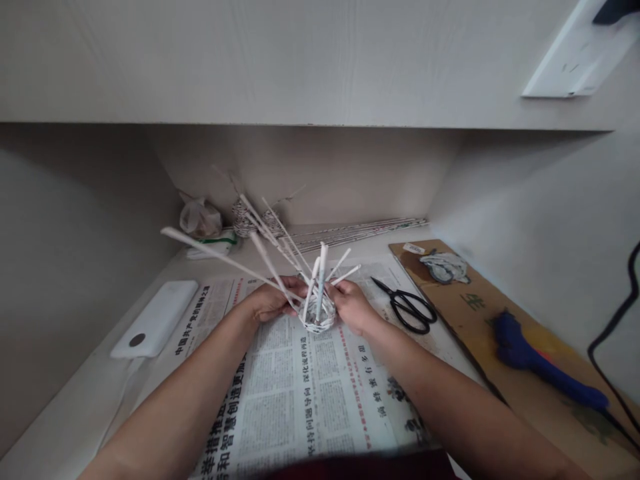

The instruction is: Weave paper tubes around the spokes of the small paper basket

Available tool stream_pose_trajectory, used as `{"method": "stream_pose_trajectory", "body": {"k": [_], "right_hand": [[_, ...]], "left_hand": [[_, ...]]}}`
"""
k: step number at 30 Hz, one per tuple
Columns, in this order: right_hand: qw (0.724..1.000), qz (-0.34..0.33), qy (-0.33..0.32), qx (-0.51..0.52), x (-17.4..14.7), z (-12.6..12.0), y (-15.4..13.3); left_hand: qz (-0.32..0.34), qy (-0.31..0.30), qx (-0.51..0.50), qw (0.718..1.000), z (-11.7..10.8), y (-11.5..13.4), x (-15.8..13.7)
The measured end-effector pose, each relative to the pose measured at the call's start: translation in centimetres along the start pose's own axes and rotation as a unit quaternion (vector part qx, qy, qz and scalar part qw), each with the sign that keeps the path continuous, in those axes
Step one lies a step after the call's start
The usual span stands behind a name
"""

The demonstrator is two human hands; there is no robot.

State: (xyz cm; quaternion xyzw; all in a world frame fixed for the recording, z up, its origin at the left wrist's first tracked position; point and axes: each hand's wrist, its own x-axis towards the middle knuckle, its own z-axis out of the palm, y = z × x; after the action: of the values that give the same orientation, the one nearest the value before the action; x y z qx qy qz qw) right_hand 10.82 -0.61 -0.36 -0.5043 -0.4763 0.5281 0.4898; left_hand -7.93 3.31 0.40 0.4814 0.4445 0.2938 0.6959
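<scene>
A small round basket woven from rolled paper tubes (319, 317) is held between my hands, above the newspaper (280, 393). Several pale paper tubes (220, 255) stick up and outward from its rim, the longest ones leaning to the left. My left hand (277, 299) is closed round the basket's left side, partly behind the tubes. On the right side my right hand (350, 303) grips the rim, with its thumb and fingers close together near two short tube ends. The fingertips of both hands are partly hidden by the weave.
Black-handled scissors (410, 307) lie right of my right hand. A cardboard sheet (473, 317) carries a blue glue gun (545, 363) and a crumpled paper piece (445, 267). At left lies a white power bank (156, 320) with a cable. Long paper tubes (360, 230) and a plastic bag (200, 219) sit at the back.
</scene>
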Motion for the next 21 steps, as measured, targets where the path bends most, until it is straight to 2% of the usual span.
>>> {"method": "stream_pose_trajectory", "body": {"k": [5,7,11,14,17,21], "right_hand": [[0.998,-0.016,-0.025,-0.061,-0.2,-0.4,0.0],[0.998,-0.021,-0.023,-0.060,-0.2,-0.4,0.0],[1.000,-0.020,0.002,-0.004,-0.2,-0.4,-0.6],[0.998,0.047,0.002,0.038,-0.5,-0.5,-1.6],[0.993,0.106,-0.021,0.054,-0.9,-0.4,-2.3],[0.995,0.092,-0.039,0.030,-1.1,-0.1,-2.5]], "left_hand": [[0.071,-0.045,0.079,0.993,0.5,-0.1,-0.2],[0.106,-0.042,0.097,0.989,0.8,-0.1,-0.2],[0.166,0.038,0.111,0.979,1.4,0.0,-0.1],[0.185,0.102,0.094,0.973,1.8,0.3,0.0],[0.181,0.121,0.057,0.974,1.8,0.3,0.2],[0.168,0.131,0.051,0.976,1.3,-0.1,0.5]]}}
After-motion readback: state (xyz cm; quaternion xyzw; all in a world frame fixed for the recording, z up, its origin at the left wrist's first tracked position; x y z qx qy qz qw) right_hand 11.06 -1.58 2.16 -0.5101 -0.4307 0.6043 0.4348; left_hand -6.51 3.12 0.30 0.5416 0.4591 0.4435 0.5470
